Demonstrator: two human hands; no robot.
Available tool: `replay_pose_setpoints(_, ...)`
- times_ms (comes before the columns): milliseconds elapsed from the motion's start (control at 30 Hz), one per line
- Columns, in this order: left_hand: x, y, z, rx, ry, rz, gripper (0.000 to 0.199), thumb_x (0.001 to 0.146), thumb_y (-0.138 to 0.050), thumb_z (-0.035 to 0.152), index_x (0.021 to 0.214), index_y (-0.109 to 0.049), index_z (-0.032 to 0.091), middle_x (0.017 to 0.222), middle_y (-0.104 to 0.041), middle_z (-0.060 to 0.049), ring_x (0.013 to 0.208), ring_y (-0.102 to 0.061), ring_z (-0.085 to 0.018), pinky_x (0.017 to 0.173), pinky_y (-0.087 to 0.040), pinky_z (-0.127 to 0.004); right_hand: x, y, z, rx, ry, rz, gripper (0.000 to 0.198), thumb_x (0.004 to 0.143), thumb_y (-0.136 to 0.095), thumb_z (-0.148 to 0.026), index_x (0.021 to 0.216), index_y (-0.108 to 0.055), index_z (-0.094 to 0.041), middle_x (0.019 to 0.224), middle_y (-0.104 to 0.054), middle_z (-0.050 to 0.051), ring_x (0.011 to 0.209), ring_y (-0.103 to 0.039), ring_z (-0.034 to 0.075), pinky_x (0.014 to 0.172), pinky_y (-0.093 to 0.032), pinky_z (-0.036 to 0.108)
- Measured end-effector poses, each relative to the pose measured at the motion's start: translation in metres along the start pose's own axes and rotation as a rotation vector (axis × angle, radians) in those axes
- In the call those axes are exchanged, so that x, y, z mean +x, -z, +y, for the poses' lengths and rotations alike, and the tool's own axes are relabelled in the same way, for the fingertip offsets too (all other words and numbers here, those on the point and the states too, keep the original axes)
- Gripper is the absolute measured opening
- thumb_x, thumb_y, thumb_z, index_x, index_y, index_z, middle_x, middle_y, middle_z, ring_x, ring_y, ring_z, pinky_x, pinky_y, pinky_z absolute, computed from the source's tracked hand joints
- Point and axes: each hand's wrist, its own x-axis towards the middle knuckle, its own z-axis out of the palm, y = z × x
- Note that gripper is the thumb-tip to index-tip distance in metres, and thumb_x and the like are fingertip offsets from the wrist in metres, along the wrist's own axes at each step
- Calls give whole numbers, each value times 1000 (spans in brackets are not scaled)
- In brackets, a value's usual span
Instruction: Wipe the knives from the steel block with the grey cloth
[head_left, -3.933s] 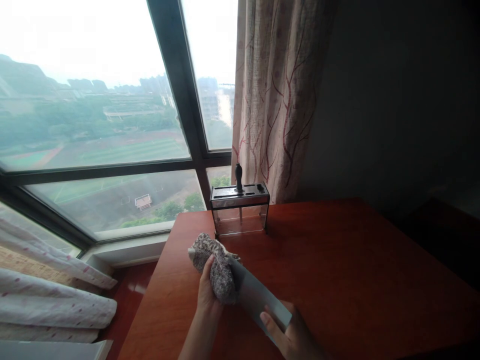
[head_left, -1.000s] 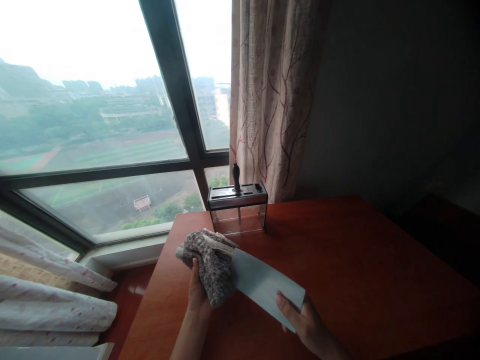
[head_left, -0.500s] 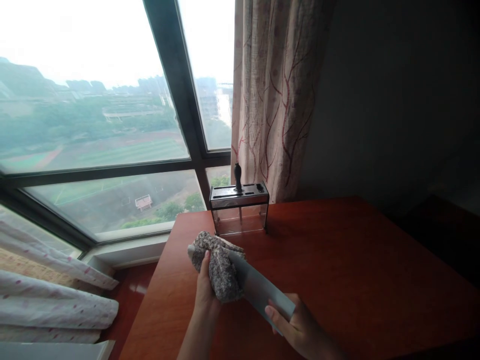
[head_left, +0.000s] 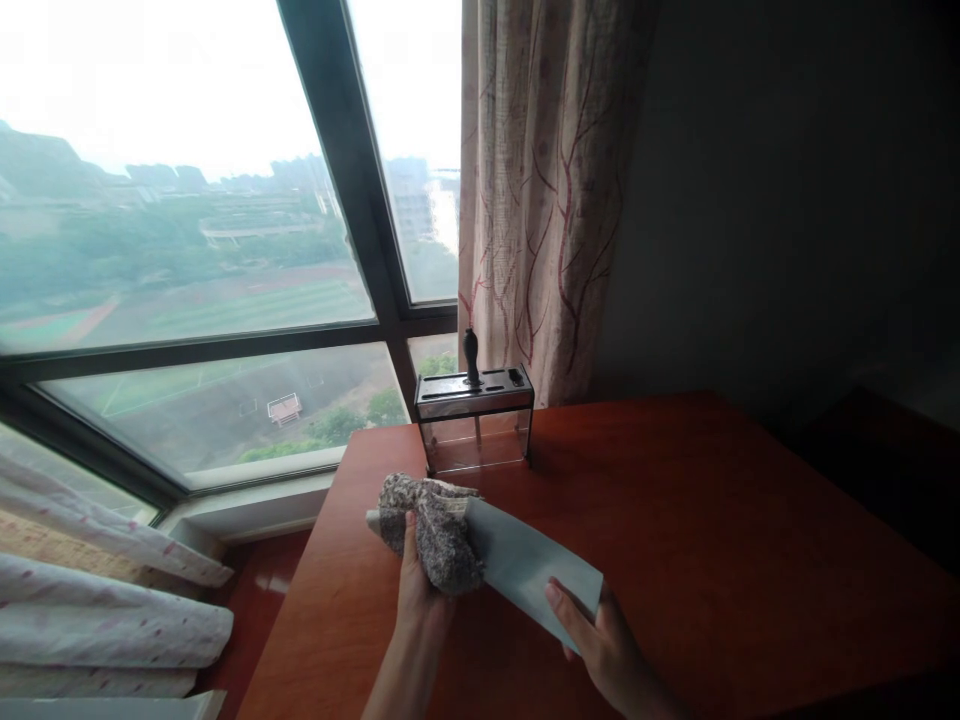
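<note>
My left hand (head_left: pixel 421 590) is closed around a shaggy grey cloth (head_left: pixel 451 555), thumb on top. The cloth is wrapped about a long, flat, pale blue-grey strip (head_left: pixel 536 562), whose short far end pokes out at the cloth's left. At the strip's near right end, my right hand (head_left: pixel 604 640) grips it with the thumb lying on the upper face. Both hands hold it above the table's left part. What the strip is made of I cannot tell.
On the red-brown wooden table (head_left: pixel 675 500) a clear-sided knife holder (head_left: pixel 474 405) with a metal top stands near the window, a black handle (head_left: pixel 470 355) upright in it. A patterned curtain (head_left: pixel 551 200) hangs behind. Another curtain (head_left: pixel 112 610) is at the lower left.
The strip has turned so that more of its broad face shows, and its right end sits slightly higher and further right. My right hand moved with it; the cloth shifted slightly on the strip.
</note>
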Motion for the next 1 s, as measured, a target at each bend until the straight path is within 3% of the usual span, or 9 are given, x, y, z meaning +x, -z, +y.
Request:
replay_pose_setpoints(200,-5,4,-12,21,44,-77,40,92,-51,37,129,-58,23,93,-78,-6,92,-71,-22,102,-45,-36,3,-8,0,-11,35,-43,48,78,-55,-66,71,-52,-19,55,-49,-3,46,-48,12,44,-40,25)
replay_pose_setpoints(400,-14,0,-19,42,90,-57,42,91,-51,40,125,-61,18,98,-77,-9,100,-68,-27,104,-43,-40,4,-7,11,-119,21,7,50,77,-55,-68,83,-60,-18,60,-58,0,51,-56,17,51,-45,29)
replay_pose_setpoints(467,-18,-5,-19,86,95,7,39,89,-54,37,121,-63,16,97,-76,-11,100,-68,-29,102,-45,-43,6,-3,6,-224,105,-94,44,82,-52,-62,79,-61,-19,60,-59,1,55,-58,18,54,-44,28)
replay_pose_setpoints(567,-26,-13,-21,124,173,75,37,88,-56,33,120,-62,15,97,-76,-11,98,-69,-30,98,-48,-46,12,2,-7,-448,369,-316,37,92,-44,-47,74,-60,-20,65,-61,2,61,-58,16,58,-40,27)
replay_pose_setpoints(700,-30,-18,-16,132,251,57,33,88,-56,30,115,-64,14,95,-76,-11,100,-68,-31,99,-47,-46,21,9,-20,-676,624,-382,33,96,-39,-36,76,-60,-21,70,-63,3,65,-57,16,60,-37,27)
replay_pose_setpoints(867,-22,-20,10,127,166,41,26,87,-57,25,109,-67,15,91,-77,-10,100,-68,-30,100,-46,-45,26,19,-23,-842,729,-440,30,97,-40,-34,89,-65,-20,77,-68,5,71,-61,19,66,-43,29)
replay_pose_setpoints(1000,-14,-19,25,123,138,24,34,87,-56,24,121,-62,16,97,-76,-10,102,-67,-29,101,-45,-45,24,20,-22,-729,751,-451,31,96,-43,-32,119,-61,-24,97,-72,7,85,-68,21,76,-50,30)
